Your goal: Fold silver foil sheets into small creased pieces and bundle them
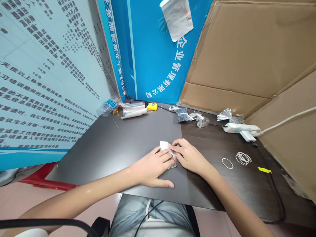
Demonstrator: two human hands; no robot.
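A small clear plastic packet (173, 163) with a white paper piece (163, 145) at its upper left lies on the dark table (111, 154). My left hand (155, 167) rests flat across it, palm down, fingers spread and thumb stretched out to the right. From the right, my right hand (189, 155) touches the packet's upper edge with its fingers bent and pressed together. The fingers of both hands cover much of the packet, so what is inside cannot be made out.
Along the back lie a plastic bottle (108, 107), foil-like rolls (134, 111), a yellow tape measure (152, 106) and bundles of wire ties (184, 115). At right are a power strip (240, 128), white bands (243, 158), a yellow strip (264, 170) and a black cable (275, 187).
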